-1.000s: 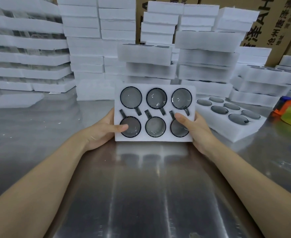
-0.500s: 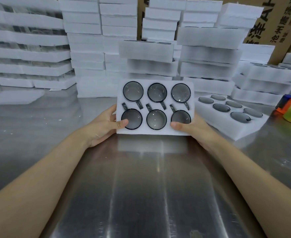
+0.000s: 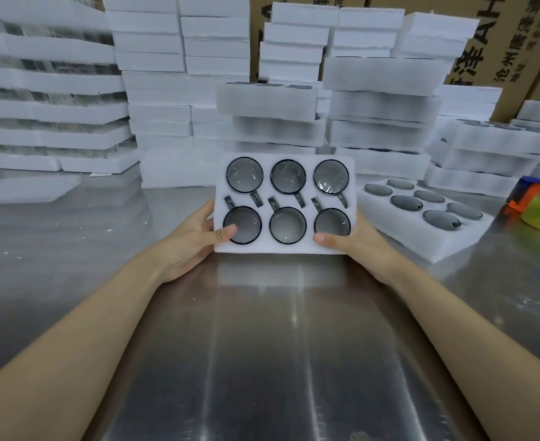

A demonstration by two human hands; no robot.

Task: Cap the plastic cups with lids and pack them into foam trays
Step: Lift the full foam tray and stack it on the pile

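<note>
Above the steel table [image 3: 262,345], a foam tray [image 3: 281,248] is being held tilted toward the camera. It is carrying six grey cups [image 3: 287,225] in two rows of three, with each handle lying in its own slot. The left hand [image 3: 195,237] is gripping the tray's left edge, thumb pressing beside the lower-left cup. The right hand [image 3: 354,243] is clamping the lower-right corner. To the right, a second tray [image 3: 421,243] is lying on the table, holding six covered cups [image 3: 407,203]. Behind, stacked foam trays [image 3: 154,90] are walling off cardboard boxes [image 3: 501,43].
</note>
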